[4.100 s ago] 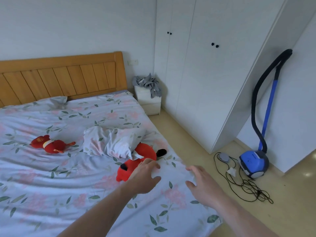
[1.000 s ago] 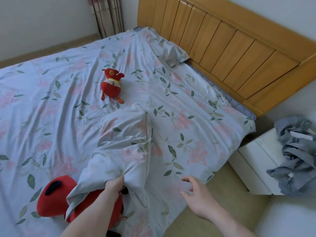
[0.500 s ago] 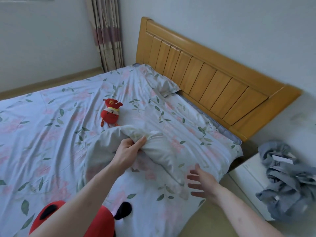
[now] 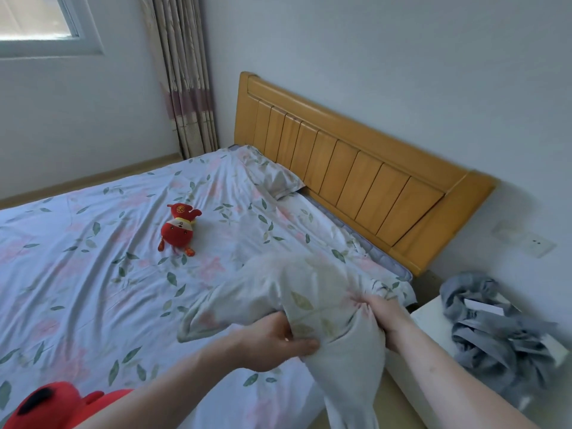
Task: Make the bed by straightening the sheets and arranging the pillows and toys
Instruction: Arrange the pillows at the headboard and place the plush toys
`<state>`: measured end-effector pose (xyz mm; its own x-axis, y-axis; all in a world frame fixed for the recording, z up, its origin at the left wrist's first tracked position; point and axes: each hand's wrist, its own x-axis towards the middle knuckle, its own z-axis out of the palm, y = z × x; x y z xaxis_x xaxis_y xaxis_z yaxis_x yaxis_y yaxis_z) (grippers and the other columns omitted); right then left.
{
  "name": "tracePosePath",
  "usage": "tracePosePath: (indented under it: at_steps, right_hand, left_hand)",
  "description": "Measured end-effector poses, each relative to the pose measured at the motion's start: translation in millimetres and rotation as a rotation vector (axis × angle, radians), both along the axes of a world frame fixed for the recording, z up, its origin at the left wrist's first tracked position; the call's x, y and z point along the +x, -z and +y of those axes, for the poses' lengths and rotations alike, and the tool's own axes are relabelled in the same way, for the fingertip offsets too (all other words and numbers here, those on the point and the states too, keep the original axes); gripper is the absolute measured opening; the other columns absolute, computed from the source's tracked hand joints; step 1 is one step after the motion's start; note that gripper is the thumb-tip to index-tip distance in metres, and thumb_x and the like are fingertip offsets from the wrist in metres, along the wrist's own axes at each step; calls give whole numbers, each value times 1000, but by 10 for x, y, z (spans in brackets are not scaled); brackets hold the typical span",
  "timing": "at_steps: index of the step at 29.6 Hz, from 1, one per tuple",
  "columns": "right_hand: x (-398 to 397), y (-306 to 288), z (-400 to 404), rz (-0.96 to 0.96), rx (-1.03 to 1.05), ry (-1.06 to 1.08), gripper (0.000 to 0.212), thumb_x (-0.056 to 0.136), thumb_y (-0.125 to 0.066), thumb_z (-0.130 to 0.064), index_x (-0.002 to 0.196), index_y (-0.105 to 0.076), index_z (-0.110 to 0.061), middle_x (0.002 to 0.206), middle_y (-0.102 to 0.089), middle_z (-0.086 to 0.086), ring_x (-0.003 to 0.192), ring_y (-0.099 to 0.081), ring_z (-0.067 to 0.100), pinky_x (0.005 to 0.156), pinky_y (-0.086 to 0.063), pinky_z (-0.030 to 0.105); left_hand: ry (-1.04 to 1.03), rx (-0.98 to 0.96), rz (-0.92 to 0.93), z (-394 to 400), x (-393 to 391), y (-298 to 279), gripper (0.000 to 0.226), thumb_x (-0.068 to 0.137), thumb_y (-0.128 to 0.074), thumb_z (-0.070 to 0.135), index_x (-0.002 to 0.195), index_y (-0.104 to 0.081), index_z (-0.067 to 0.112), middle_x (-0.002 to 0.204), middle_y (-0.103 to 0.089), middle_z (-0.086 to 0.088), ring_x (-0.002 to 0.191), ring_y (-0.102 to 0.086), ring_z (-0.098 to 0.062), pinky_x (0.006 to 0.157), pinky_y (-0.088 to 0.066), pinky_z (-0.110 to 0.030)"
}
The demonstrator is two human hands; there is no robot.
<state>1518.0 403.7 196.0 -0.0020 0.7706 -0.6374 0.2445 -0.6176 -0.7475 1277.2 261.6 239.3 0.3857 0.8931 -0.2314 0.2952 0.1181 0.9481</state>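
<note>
Pillows, two: one floral pillow (image 4: 297, 305) lifted at bed's near edge, left hand (image 4: 272, 345) and right hand (image 4: 380, 314) each gripping bunched fabric; second pillow (image 4: 272, 178) flat against wooden headboard (image 4: 356, 171). Red toys, two: small plush (image 4: 178, 230) mid-sheet (image 4: 93, 274); large plush (image 4: 46, 407) at bottom-left corner. Nightstand (image 4: 433, 323), one, bearing grey clothes (image 4: 495, 332).

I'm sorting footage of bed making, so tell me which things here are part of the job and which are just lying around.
Part of the job:
- pillow, gripped by left hand and right hand
- second pillow by the headboard
- sheet
- small red toy
- big red toy

Lying about:
- grey clothes on the nightstand
- curtain
</note>
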Motion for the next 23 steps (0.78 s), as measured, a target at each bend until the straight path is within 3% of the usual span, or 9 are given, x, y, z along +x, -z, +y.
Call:
tracePosePath:
  at_steps: [4,7,10,14,17,21,23]
  right_hand:
    - [471,-282,206,-79,161,11,21,68,-65,-10,85,-73,-1,85,-72,16,78,-70,29,70,-55,37]
    - [853,-492,403,-42,266,-6,23,59,-58,-10,79,-66,0,77,-66,15,74,-66,30,68,-53,39]
    - [1190,-596,649,-86,327,-60,8,67,-58,-1,71,-57,-8,73,-59,10,72,-60,27,66,-49,38]
    - [1435,-772,974,-155,408,-168,33,73,-55,8,62,-39,-19,63,-44,1,64,-47,21,63,-38,32]
    - [1504,-896,1278,-209,483,-280,35,73,-55,12,63,-41,-18,61,-45,0,59,-44,18,57,-35,28]
    - [1544,-981,1611,-199,475,-447,17,67,-55,11,61,-49,-3,59,-50,1,59,-50,16,52,-39,24]
    - [1543,-1027,1747,-198,420,-515,12,68,-56,13,71,-60,2,65,-63,1,64,-61,15,56,-47,23]
  left_hand:
    - [333,-163,375,188,208,79,41,89,-61,58,105,-74,22,104,-74,11,98,-67,-10,98,-54,-32]
    - [264,-231,436,400,481,128,42,89,-64,58,100,-76,19,95,-73,13,92,-66,-10,92,-51,-27]
    - [58,-334,278,647,598,185,27,91,-70,45,91,-81,20,101,-78,0,97,-71,-11,97,-54,-30]
    - [-424,-266,206,1055,582,397,20,86,-70,31,81,-75,12,95,-76,-11,82,-70,-18,93,-56,-47]
    - [-565,-297,145,1477,664,540,37,82,-73,49,104,-71,19,114,-70,-3,103,-67,-18,92,-56,-43]
    - [-609,-555,-211,1986,821,848,83,57,-76,74,128,-54,37,136,-51,7,129,-53,-26,100,-50,-44]
    - [-630,-624,-339,2216,915,1034,92,56,-78,76,134,-54,34,140,-52,5,128,-56,-30,99,-51,-45]
